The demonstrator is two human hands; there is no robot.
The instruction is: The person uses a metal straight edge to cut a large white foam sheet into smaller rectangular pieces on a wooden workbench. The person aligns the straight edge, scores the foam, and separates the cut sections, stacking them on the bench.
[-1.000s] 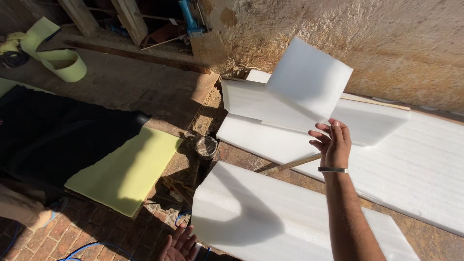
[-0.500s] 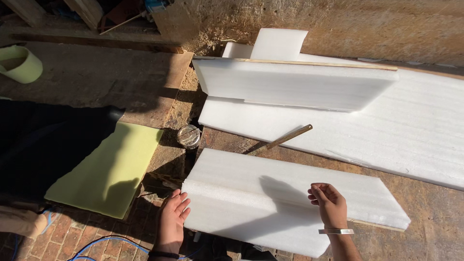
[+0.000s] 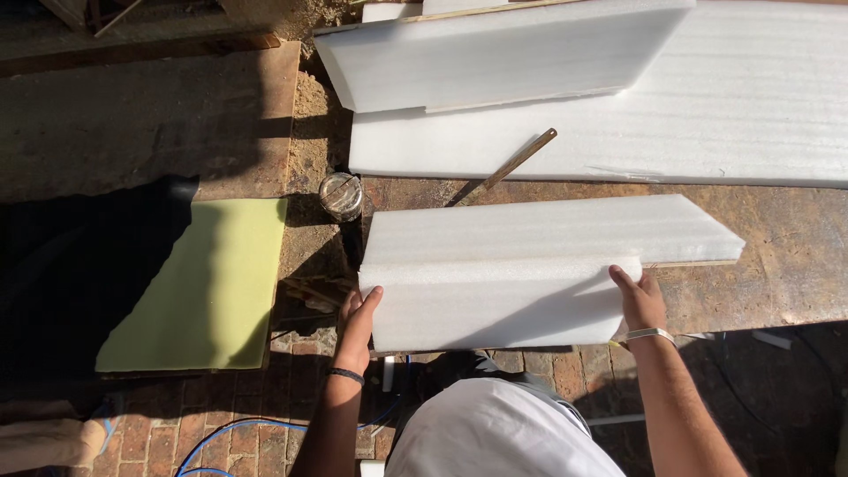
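— Where does the foam sheet sit against the hands?

— It lies flat on the workbench, folded over on itself so the near layer forms a shorter flap. The left hand is at the flap's near left corner, palm against the edge, fingers spread and laid flat rather than pinched. The right hand is at the flap's right end, fingers resting on top of the foam, thumb side toward the bench. Whether its fingers curl under the edge I cannot tell.

— So neither hand is clamped on it?

— The left is open and pressing. The right touches the foam, but its hold is unclear.

— What else is around the sheet?

— Just beyond its far left corner stands a small metal tin, close to the bench edge. Beyond the sheet's far side lies a thin wooden stick, slanting, one end resting on a large foam sheet spread across the back of the bench. On top of that is another folded foam piece. Left of the sheet, down on the brick floor, lies a yellow-green foam pad. A blue cable loops on the bricks near the left forearm.

— Anything between the hands and the sheet?

— Nothing; both hands meet it directly.
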